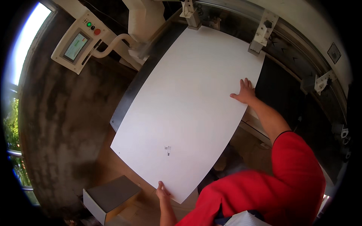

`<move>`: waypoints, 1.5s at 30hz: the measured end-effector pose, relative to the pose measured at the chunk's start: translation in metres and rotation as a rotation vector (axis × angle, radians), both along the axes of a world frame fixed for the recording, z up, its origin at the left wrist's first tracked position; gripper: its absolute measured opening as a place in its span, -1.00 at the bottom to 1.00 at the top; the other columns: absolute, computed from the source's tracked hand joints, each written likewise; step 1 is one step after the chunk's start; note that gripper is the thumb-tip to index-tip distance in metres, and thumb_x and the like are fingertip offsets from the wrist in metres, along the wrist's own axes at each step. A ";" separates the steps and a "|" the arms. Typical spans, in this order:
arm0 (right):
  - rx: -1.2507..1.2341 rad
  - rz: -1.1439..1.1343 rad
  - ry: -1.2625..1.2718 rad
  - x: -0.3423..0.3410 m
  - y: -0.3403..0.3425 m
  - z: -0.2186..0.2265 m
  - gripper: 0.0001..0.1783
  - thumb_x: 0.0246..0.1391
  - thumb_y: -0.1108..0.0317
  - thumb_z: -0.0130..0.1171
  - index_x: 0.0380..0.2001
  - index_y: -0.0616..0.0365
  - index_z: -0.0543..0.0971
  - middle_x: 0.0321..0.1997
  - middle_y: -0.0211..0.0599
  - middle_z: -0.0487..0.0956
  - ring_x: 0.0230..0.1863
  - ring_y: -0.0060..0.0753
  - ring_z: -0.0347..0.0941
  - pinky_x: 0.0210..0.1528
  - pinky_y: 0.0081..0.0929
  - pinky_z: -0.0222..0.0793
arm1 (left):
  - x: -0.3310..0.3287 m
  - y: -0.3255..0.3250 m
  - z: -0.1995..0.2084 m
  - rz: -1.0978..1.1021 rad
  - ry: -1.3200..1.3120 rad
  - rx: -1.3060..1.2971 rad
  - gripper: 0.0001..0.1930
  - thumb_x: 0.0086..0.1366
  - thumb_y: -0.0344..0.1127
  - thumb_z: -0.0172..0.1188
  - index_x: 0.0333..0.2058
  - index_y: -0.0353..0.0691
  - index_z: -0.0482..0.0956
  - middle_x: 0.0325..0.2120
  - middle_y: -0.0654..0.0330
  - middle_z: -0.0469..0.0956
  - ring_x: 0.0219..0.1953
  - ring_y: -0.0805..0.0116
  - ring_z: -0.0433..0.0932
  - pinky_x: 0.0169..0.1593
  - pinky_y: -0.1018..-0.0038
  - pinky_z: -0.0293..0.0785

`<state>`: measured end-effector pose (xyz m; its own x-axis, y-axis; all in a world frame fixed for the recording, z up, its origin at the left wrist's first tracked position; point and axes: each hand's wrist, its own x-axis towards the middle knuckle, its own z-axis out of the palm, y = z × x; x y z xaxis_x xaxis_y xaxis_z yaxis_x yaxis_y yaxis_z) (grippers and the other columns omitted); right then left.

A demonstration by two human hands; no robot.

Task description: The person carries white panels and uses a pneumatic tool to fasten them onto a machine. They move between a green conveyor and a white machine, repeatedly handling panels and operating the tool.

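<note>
A large white sheet [188, 98] lies partly on a dark machine bed [130, 94], and its near end sticks out past the bed toward me. Small dark printed marks show near that end. At the sheet's near edge my left hand [163, 193] pinches it, thumb on top and the other fingers hidden underneath. My right hand [245, 92] rests on top along the right edge, fingers spread. The sheet's far edge reaches two metal clamps, the left clamp [191, 17] and the right clamp [260, 35].
A control panel [77, 43] with a screen and coloured buttons stands at the upper left, beside a curved pale handle [113, 45]. Another clamp [322, 83] sits farther right on the rail. A grey-topped box [113, 194] is on the floor at lower left.
</note>
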<state>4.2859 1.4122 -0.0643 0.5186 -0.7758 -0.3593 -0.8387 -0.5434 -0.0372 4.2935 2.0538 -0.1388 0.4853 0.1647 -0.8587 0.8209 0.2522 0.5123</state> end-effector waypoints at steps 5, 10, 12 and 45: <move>-0.004 0.026 0.036 0.005 -0.001 0.000 0.21 -0.14 -0.30 0.21 0.35 0.22 -0.09 0.46 -0.01 -0.22 0.47 0.02 -0.33 0.36 -0.02 -0.07 | 0.001 0.005 -0.009 0.054 -0.019 0.022 -0.57 0.33 -0.19 0.10 0.01 -0.45 0.38 -0.01 0.05 0.44 -0.01 0.16 0.45 0.08 0.26 0.39; 0.011 0.028 0.046 0.013 0.004 0.002 0.21 -0.14 -0.29 0.22 0.35 0.23 -0.09 0.46 0.01 -0.23 0.47 0.03 -0.34 0.36 -0.02 -0.07 | 0.005 0.014 -0.016 0.091 -0.057 0.035 -0.58 0.32 -0.21 0.11 -0.02 -0.49 0.40 -0.05 0.06 0.45 -0.04 0.16 0.45 0.08 0.24 0.38; 0.031 0.026 0.051 0.010 0.004 0.004 0.21 -0.14 -0.28 0.22 0.35 0.24 -0.10 0.46 0.01 -0.25 0.47 0.05 -0.35 0.36 -0.03 -0.06 | 0.006 0.015 -0.016 0.087 -0.056 0.030 -0.58 0.32 -0.22 0.12 -0.03 -0.50 0.41 -0.06 0.05 0.45 -0.04 0.16 0.45 0.09 0.24 0.37; -0.263 -0.478 -0.616 -0.203 -0.092 0.020 -0.74 -0.04 0.23 0.20 -0.26 0.06 0.60 -0.33 -0.22 0.64 -0.21 -0.12 0.57 -0.17 -0.29 0.47 | 0.003 0.024 -0.023 -0.138 0.073 -0.155 -0.45 0.37 0.01 -0.07 0.18 -0.24 0.24 0.19 0.14 0.26 0.21 0.12 0.22 0.27 0.20 0.08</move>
